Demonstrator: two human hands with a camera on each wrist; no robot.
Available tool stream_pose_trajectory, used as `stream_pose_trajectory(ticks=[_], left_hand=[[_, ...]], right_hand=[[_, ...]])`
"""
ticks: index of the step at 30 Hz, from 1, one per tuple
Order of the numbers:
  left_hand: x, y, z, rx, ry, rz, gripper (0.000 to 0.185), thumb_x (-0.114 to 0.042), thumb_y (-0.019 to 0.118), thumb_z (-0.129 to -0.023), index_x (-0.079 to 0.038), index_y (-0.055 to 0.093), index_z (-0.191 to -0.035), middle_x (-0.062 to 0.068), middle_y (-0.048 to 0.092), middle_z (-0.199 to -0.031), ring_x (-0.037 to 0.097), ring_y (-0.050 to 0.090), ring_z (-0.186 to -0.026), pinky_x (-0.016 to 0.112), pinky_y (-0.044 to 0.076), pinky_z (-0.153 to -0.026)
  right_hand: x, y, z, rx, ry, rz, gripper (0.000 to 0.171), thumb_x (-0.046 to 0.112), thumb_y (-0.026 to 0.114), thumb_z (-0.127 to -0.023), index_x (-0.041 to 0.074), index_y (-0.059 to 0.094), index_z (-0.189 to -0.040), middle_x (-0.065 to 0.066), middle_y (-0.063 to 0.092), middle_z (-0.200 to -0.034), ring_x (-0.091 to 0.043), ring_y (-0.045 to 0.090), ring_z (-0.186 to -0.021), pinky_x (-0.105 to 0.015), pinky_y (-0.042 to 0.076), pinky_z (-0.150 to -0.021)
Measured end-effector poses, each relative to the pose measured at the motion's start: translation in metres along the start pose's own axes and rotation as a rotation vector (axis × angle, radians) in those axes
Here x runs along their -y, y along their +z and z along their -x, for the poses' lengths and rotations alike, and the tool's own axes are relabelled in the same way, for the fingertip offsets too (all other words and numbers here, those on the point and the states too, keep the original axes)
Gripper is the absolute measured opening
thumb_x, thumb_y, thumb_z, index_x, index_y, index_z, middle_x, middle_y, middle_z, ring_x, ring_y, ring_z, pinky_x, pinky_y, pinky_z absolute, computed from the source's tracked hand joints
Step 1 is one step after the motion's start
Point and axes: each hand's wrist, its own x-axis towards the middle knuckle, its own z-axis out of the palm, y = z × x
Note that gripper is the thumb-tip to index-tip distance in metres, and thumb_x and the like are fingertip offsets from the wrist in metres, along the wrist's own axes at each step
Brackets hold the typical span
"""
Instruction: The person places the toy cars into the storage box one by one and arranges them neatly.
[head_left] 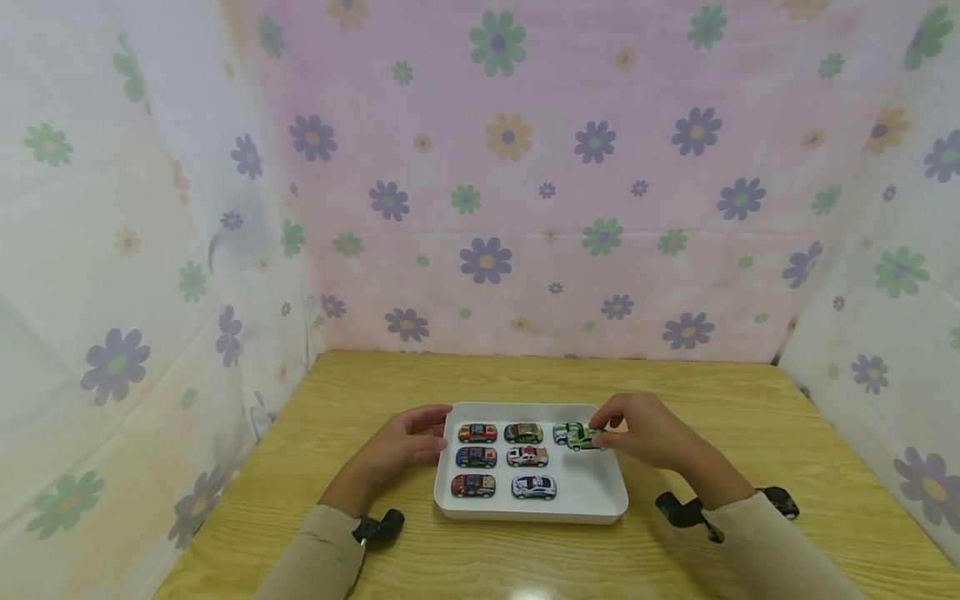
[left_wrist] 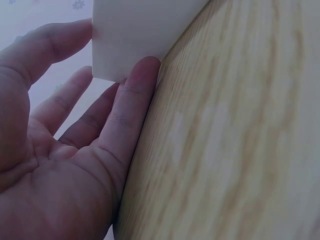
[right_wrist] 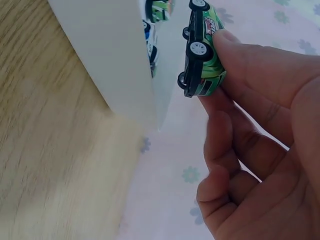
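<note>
My right hand [head_left: 645,429] pinches a green toy car [right_wrist: 206,50] between thumb and fingers over the right part of a white tray [head_left: 585,492]. In the head view the held car overlaps a white-and-green toy car [head_left: 561,432] in the tray's back right. The right wrist view shows the held car's black underside and wheels, raised beside the tray wall. At the tray's left side rests my left hand [head_left: 408,442], its fingers loosely extended and touching the wall [left_wrist: 135,40].
Toy cars stand in two columns in the tray, among them a red one [head_left: 473,486], a blue one [head_left: 476,457] and a white one [head_left: 534,487]. A dark toy car [head_left: 782,502] sits on the wooden table [head_left: 420,550] beyond my right wrist. Flowered cloth surrounds the table.
</note>
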Motion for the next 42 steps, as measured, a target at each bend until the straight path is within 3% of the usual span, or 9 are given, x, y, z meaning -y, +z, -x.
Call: stream_pose_trajectory(ticks=[9, 16, 23, 34, 42], left_hand=[[-0.001, 0.001, 0.0, 0.008, 0.001, 0.011, 0.065, -0.01, 0.079, -0.091, -0.016, 0.053, -0.151, 0.013, 0.054, -0.152, 0.029, 0.056, -0.135, 0.038, 0.059, -0.099], [-0.001, 0.001, 0.0, 0.005, 0.004, 0.014, 0.066, -0.01, 0.08, -0.091, -0.016, 0.053, -0.15, 0.012, 0.054, -0.152, 0.03, 0.054, -0.138, 0.038, 0.059, -0.1], [-0.001, 0.0, 0.0, 0.013, 0.011, 0.009, 0.066, -0.01, 0.079, -0.091, -0.015, 0.053, -0.151, 0.013, 0.054, -0.152, 0.03, 0.055, -0.137, 0.038, 0.059, -0.099], [0.0, 0.0, 0.0, 0.014, 0.01, 0.009, 0.065, -0.01, 0.078, -0.092, -0.016, 0.053, -0.151, 0.013, 0.055, -0.151, 0.028, 0.057, -0.133, 0.038, 0.059, -0.099], [-0.001, 0.0, 0.0, 0.007, 0.005, 0.012, 0.064, -0.011, 0.079, -0.091, -0.017, 0.054, -0.15, 0.012, 0.054, -0.151, 0.028, 0.057, -0.133, 0.038, 0.059, -0.099]], right_hand=[[0.004, 0.008, -0.008, 0.063, 0.049, 0.004, 0.013, 0.023, 0.083, -0.089, 0.021, 0.08, -0.102, 0.013, 0.072, -0.096, -0.013, 0.06, -0.091, -0.033, 0.054, -0.079], [0.0, 0.015, -0.014, 0.065, 0.073, 0.01, 0.011, 0.021, 0.084, -0.088, 0.023, 0.08, -0.098, 0.014, 0.073, -0.094, -0.009, 0.059, -0.087, -0.031, 0.054, -0.077], [-0.001, 0.023, -0.016, 0.091, 0.081, 0.006, 0.01, 0.021, 0.085, -0.087, 0.023, 0.08, -0.095, 0.014, 0.072, -0.094, -0.009, 0.059, -0.082, -0.026, 0.052, -0.069], [0.001, 0.03, -0.014, 0.095, 0.165, -0.02, 0.012, 0.017, 0.087, -0.084, 0.024, 0.08, -0.091, 0.012, 0.072, -0.095, -0.01, 0.062, -0.088, -0.03, 0.054, -0.074], [-0.003, 0.036, -0.011, 0.074, 0.174, -0.025, 0.014, 0.017, 0.088, -0.082, 0.025, 0.08, -0.089, 0.012, 0.072, -0.094, -0.009, 0.06, -0.084, -0.028, 0.053, -0.069]])
